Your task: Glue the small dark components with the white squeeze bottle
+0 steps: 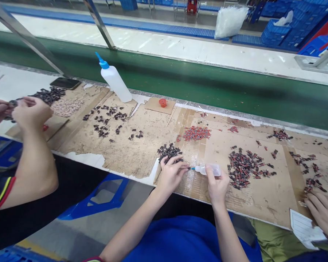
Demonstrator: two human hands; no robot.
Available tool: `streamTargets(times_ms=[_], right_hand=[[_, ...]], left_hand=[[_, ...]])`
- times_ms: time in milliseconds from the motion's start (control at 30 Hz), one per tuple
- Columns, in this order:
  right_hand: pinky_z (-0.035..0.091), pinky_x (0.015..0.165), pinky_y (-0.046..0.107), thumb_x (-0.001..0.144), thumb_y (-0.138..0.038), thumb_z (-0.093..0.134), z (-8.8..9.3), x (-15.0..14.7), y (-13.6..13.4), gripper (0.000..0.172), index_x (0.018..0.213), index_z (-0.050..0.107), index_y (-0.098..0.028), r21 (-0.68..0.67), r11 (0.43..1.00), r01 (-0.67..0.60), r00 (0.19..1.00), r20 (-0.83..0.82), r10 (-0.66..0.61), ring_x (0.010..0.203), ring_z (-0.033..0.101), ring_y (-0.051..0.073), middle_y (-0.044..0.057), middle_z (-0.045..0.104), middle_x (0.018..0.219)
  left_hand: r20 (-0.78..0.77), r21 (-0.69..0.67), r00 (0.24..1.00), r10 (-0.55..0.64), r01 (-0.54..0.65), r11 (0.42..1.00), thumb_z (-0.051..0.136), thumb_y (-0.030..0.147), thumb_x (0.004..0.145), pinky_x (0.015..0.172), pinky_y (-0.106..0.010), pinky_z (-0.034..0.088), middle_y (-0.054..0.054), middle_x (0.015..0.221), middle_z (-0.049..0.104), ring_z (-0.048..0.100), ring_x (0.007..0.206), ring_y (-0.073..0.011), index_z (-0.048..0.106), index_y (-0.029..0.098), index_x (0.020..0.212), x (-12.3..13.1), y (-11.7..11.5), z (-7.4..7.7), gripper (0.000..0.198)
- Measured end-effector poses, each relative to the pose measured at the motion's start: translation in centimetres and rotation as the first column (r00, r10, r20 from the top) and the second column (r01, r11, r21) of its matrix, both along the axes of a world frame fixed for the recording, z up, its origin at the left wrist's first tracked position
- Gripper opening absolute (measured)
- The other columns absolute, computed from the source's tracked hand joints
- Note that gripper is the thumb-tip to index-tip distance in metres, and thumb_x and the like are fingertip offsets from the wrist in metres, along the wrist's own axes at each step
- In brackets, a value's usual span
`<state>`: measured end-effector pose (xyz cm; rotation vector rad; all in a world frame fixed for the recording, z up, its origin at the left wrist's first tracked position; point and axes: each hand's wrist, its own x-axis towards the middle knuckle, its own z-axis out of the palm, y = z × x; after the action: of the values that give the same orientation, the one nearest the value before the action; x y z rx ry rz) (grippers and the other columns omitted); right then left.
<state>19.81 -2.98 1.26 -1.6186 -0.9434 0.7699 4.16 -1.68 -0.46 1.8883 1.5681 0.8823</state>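
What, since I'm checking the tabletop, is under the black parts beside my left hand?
Brown cardboard shows around the pile of black parts. What lies directly beneath is covered by the parts, and your left hand hides some of the pile's near side.

I log two grips: left grip [171, 173], right grip [218, 182]. Squeeze bottle [215, 168]: one, in the right grip. Dark piece [190, 168]: one, at the left grip's fingertips. Dark heap [168, 150]: one, just beside the left grip. Red heap [196, 133]: one, beyond both grips. Red-and-black heap [239, 169]: one large, right of the right grip. Large bottle [116, 84], red cup [163, 103], phone [65, 83]: one each, beyond the left grip. Heaped pieces: too many for me to count.
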Motion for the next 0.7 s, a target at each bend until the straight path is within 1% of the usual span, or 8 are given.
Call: streamTargets(times_ms=[200,367,533,700], right_hand=[[0.046,0.051,0.028,0.068,-0.045,0.069,-0.21,0.06,-0.12,0.031,0.059,0.063,-0.015,0.019,0.997,0.069,0.997,-0.037,-0.068,0.053,0.056,0.017,0.003,0.063,0.056],[0.046,0.052,0.028,0.068,-0.043,0.070,-0.27,0.11,-0.05,0.029,0.060,0.063,-0.015,0.032,0.999,0.033,0.996,-0.088,-0.030,0.055,0.056,0.017,0.003,0.064,0.057],[0.044,0.051,0.027,0.068,-0.045,0.069,-0.30,0.08,-0.01,0.032,0.059,0.063,-0.015,-0.002,1.000,0.002,0.998,-0.057,-0.002,0.053,0.054,0.016,0.002,0.062,0.055],[0.043,0.051,0.027,0.069,-0.045,0.068,-0.46,0.17,-0.08,0.032,0.059,0.062,-0.015,0.001,1.000,0.016,1.000,-0.016,-0.016,0.053,0.053,0.016,0.002,0.061,0.054]], left_hand=[[-0.023,-0.011,1.000,0.011,-0.011,1.000,0.070,0.008,0.076,0.106,-0.058,0.020,-0.002,0.079,0.078,0.063,0.112,-0.0283,0.070,0.025,0.082,0.15,0.02,0.43,0.018],[-0.049,-0.008,0.999,0.010,-0.010,1.000,0.070,0.010,0.077,0.107,-0.057,0.021,-0.002,0.081,0.078,0.063,0.112,-0.0276,0.070,0.025,0.082,0.13,0.02,0.48,0.016],[-0.087,0.000,0.996,0.031,-0.031,1.000,0.070,0.011,0.078,0.107,-0.055,0.021,0.000,0.083,0.078,0.063,0.113,-0.0257,0.070,0.025,0.083,0.23,-0.16,0.63,0.015],[-0.093,0.026,0.995,0.035,-0.032,0.999,0.069,0.011,0.080,0.108,-0.055,0.019,0.000,0.080,0.078,0.063,0.113,-0.0254,0.070,0.026,0.082,0.33,-0.30,0.71,0.015]])
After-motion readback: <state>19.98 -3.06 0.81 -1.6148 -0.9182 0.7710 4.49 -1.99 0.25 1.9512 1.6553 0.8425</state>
